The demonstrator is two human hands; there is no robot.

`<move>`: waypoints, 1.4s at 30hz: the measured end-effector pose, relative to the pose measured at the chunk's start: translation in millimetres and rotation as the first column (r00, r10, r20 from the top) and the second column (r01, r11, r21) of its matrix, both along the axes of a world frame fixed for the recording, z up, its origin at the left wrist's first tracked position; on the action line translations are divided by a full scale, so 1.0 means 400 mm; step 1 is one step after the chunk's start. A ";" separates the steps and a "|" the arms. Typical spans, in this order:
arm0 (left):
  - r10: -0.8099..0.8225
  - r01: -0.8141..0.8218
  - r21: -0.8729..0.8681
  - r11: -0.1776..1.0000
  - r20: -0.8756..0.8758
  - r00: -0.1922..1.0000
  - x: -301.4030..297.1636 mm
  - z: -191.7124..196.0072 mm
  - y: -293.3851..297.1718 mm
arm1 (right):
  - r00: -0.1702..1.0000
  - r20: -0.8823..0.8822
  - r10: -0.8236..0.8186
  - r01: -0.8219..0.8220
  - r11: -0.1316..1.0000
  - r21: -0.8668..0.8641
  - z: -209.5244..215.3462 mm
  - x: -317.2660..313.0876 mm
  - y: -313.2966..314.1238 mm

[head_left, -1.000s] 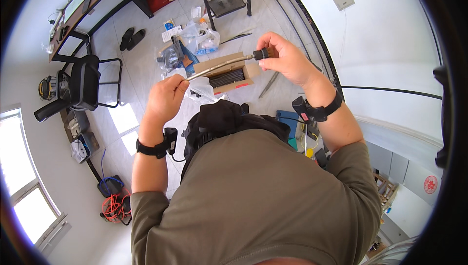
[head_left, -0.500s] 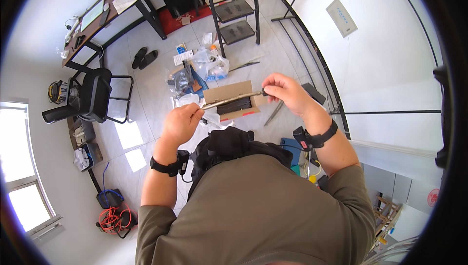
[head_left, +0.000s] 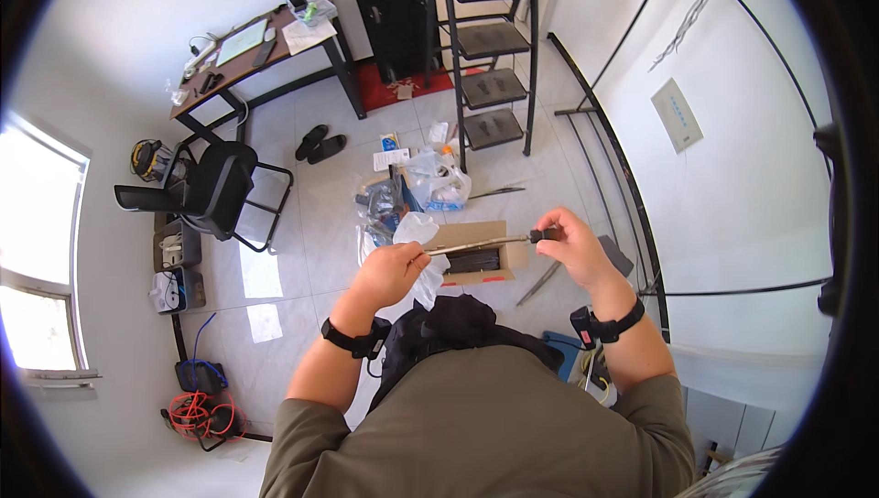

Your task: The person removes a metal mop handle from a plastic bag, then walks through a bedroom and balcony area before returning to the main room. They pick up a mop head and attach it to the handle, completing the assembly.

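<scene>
Metal rod (head_left: 476,243) | left hand (head_left: 389,274), right hand (head_left: 572,243) | cardboard box (head_left: 476,255) below

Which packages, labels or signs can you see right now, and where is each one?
Cardboard box: open, brown, on the floor below the hands.
Clear plastic bags: crumpled heap on the floor beyond the box.
White card: small flat rectangle on the tiles beside the bags.
Wall panel: pale rectangle on the white wall, right.
Papers: white sheets on the brown desk.
</scene>
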State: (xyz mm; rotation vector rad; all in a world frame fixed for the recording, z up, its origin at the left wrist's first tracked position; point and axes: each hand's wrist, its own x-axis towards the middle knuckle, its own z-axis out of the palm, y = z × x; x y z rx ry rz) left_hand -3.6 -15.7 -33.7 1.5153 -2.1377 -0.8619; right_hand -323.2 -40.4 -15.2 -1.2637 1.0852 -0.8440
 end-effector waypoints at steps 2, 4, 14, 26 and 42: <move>-0.023 0.023 -0.003 1.000 -0.002 1.000 0.002 -0.008 0.000 | 0.996 0.081 -0.038 0.032 0.997 0.071 -0.002 -0.002 0.002; -0.040 0.040 -0.033 0.999 -0.017 0.999 0.004 -0.019 -0.001 | 0.994 0.095 -0.057 0.050 0.996 0.074 -0.004 0.000 0.002; 0.005 -0.006 0.053 0.999 0.016 1.000 0.019 -0.020 0.013 | 0.998 0.047 -0.050 0.038 0.975 0.218 -0.033 -0.006 -0.009; 0.067 -0.068 -0.021 0.997 -0.009 0.998 0.035 -0.052 0.024 | 0.996 0.077 0.036 -0.039 0.999 0.030 -0.036 0.027 -0.032; 0.036 -0.036 -0.037 0.999 0.003 0.999 0.036 -0.031 0.028 | 0.996 0.088 -0.009 -0.007 0.984 0.178 -0.035 0.041 -0.051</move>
